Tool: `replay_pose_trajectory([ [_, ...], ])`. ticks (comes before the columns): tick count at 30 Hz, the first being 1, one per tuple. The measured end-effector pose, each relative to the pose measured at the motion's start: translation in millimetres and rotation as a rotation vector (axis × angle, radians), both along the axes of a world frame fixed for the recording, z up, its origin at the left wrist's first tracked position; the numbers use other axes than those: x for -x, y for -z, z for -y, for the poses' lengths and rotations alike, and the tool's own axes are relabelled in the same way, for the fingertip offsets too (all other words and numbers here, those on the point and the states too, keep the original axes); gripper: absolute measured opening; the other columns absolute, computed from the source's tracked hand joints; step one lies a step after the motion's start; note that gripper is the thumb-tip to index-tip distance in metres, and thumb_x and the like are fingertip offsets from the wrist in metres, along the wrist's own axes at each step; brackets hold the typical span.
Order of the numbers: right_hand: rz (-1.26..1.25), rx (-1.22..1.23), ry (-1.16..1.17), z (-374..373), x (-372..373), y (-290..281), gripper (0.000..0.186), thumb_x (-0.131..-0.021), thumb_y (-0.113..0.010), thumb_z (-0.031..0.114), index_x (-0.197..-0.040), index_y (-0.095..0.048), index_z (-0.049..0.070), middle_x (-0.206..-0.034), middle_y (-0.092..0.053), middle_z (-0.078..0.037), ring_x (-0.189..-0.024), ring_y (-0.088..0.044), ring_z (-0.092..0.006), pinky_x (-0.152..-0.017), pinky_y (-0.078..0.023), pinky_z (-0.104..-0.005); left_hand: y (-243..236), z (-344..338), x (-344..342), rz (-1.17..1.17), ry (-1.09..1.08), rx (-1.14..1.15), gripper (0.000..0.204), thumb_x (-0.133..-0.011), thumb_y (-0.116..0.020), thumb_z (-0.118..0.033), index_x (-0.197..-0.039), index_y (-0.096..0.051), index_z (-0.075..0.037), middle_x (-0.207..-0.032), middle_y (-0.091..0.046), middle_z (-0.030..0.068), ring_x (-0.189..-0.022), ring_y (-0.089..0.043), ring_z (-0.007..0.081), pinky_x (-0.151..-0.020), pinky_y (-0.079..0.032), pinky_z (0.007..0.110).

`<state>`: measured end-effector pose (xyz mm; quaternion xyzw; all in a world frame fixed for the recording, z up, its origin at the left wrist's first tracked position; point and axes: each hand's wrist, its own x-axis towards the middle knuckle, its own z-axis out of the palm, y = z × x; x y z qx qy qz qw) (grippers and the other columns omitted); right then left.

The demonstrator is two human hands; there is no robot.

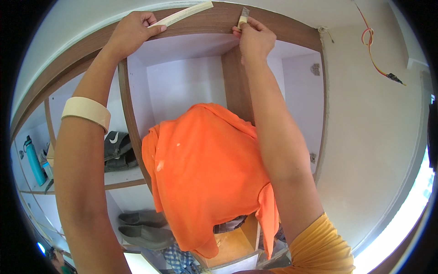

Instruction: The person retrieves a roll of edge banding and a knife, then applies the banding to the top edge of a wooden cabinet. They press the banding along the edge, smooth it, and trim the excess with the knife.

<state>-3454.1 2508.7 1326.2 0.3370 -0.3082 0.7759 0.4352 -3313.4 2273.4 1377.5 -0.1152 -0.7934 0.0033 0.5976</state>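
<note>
My left hand (130, 34) is raised to the wooden top edge of the cabinet (205, 20), thumb and curled fingers on the near end of a cream masking tape strip (185, 15). The strip slants up to the right across the wood. Further right, my right hand (257, 39) pinches a small flat piece with a grey tip and a cream lower part (244, 17), against the same edge; its exact kind is unclear. A roll of masking tape (86, 112) sits around my left forearm like a bangle.
An orange cloth (207, 173) bulges in front of the shelves. Left shelves hold a teal bottle (34, 160), a black bag (119, 150) and grey shoes (146, 233). An orange-brown box (235, 244) stands below. Loose wires (372, 45) hang from the upper right.
</note>
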Motion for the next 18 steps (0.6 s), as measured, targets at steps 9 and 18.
replay_pose_trajectory([
  [9,-0.009,-0.021,0.055,-7,3,-7,0.03,-0.088,-0.066,-0.004,-0.116,-0.068,-0.014,-0.093,-0.074,-0.02,-0.073,-0.076,-0.0209,-0.066,-0.062,-0.0279,-1,0,-1,-0.027,-0.021,0.026,0.038,-0.091,-0.077,-0.038,-0.081,-0.061,-0.005,-0.067,-0.048,-0.0022,-0.061,-0.039,0.0108,-0.059,-0.034,0.033],
  [18,0.007,0.101,0.03,-3,9,-11,0.027,-0.084,-0.062,-0.007,-0.109,-0.071,-0.014,-0.084,-0.074,-0.019,-0.067,-0.075,-0.0211,-0.062,-0.062,-0.0304,-2,3,0,-0.027,-0.014,0.041,0.039,-0.091,-0.076,-0.039,-0.082,-0.062,-0.004,-0.07,-0.048,-0.0018,-0.066,-0.041,0.0122,-0.061,-0.035,0.032],
])
